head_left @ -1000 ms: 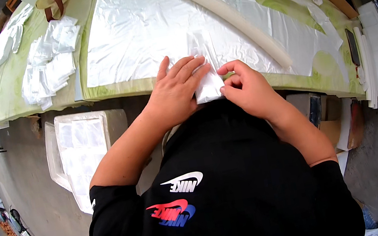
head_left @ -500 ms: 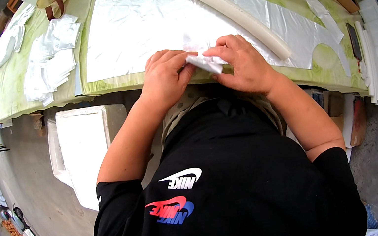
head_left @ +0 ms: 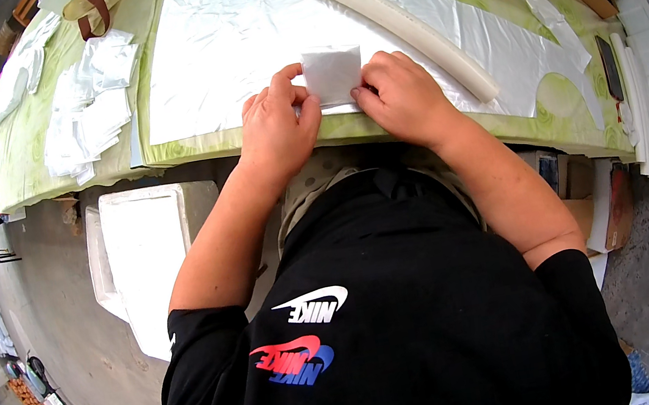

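Between my hands stands a small square grey-white packet (head_left: 334,72), flat, with a shiny film-like surface. My left hand (head_left: 277,124) pinches it at its lower left edge, the index finger raised along its side. At the lower right corner my right hand (head_left: 403,97) grips it between thumb and curled fingers. Both hands are just above the near edge of a white plastic sheet (head_left: 214,58) spread over the table. What is inside the packet, if anything, cannot be seen.
A long pale tube (head_left: 397,23) lies slantwise across the sheet. Loose piles of similar white packets (head_left: 100,120) are at the left on the green tablecloth (head_left: 203,144). A dark phone (head_left: 609,69) lies at the right edge. Below the table stands a white foam box (head_left: 148,249).
The packet, tilted and partly folded between my fingers before, is now upright and flat, facing me. My left hand has shifted slightly; my right has moved inward to its lower right corner.
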Available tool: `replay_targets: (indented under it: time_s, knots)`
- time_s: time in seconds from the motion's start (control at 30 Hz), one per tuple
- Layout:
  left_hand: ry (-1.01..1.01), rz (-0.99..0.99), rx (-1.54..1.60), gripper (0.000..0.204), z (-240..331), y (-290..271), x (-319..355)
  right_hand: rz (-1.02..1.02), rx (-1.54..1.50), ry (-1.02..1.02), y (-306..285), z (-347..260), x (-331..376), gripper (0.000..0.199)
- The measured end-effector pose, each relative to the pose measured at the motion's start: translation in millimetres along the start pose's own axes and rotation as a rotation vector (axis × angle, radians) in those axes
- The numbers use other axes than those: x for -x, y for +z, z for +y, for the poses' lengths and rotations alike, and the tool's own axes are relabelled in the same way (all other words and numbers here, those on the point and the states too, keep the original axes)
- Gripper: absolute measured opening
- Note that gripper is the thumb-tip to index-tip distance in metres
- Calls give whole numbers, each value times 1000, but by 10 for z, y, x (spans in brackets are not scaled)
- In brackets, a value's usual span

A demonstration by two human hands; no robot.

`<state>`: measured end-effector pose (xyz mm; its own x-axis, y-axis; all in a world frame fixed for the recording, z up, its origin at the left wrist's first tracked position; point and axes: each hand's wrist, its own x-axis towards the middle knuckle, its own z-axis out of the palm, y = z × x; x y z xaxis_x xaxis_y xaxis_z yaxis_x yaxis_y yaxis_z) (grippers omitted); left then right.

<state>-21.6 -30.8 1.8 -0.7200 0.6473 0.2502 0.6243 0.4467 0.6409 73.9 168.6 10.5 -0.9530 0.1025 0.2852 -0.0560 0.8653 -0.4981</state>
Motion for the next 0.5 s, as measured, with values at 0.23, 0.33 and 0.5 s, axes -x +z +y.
replay_targets:
  time_s: [0.23, 0.33, 0.5]
  knots:
    - [-64, 53, -23, 56, 48, 62, -14, -53, 172, 94, 53, -127, -58, 19]
    - [200, 61, -229, 63, 58, 92, -24, -139, 177, 133, -50, -227, -104, 17]
    - [194, -236, -447, 61, 94, 138, -77, 89, 34, 177, 59, -146, -25, 38]
